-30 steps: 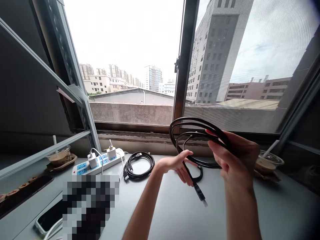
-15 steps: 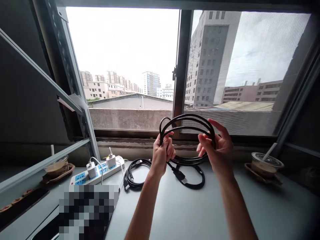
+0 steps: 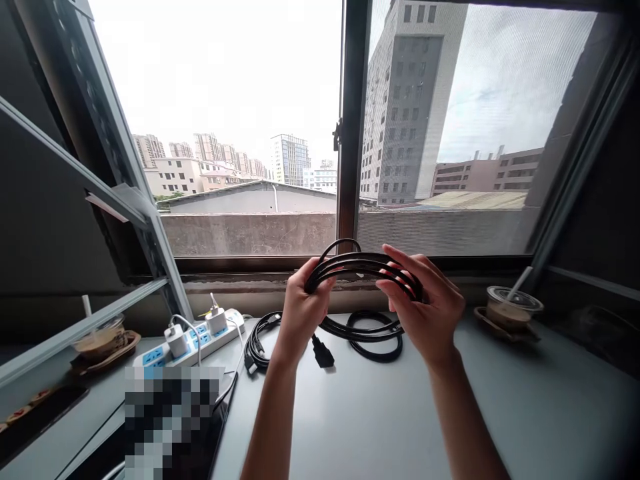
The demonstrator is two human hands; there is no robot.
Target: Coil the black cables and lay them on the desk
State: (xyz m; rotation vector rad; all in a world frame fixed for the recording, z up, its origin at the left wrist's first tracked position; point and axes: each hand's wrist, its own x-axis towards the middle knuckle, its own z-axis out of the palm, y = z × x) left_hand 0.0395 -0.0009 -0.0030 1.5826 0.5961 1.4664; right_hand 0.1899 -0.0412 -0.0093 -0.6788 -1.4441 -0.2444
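Note:
Held up above the table is a loosely coiled black cable [image 3: 356, 256], its loops stretched sideways between my hands. My left hand [image 3: 303, 307] is closed around the loops at one side. At the other side, my right hand [image 3: 433, 313] has the strands between its thumb and fingers, with the index finger raised. A black connector plug [image 3: 323, 353] hangs from the cable just right of my left wrist. Behind my hands, a second black cable coil [image 3: 256, 340] lies at left, partly covered by my left arm, and another black coil [image 3: 376, 358] lies at right.
A white power strip [image 3: 231, 321] with two plugged chargers stands at back left. Plastic drink cups with straws sit at the right [image 3: 513, 310] and left [image 3: 100, 337]. Blurred-out items cover the front left. A metal frame [image 3: 167, 257] rises at left before the window.
The held loops have become flatter and lower. My right hand has closed in around the strands. The connector now hangs farther left, and the view has shifted slightly.

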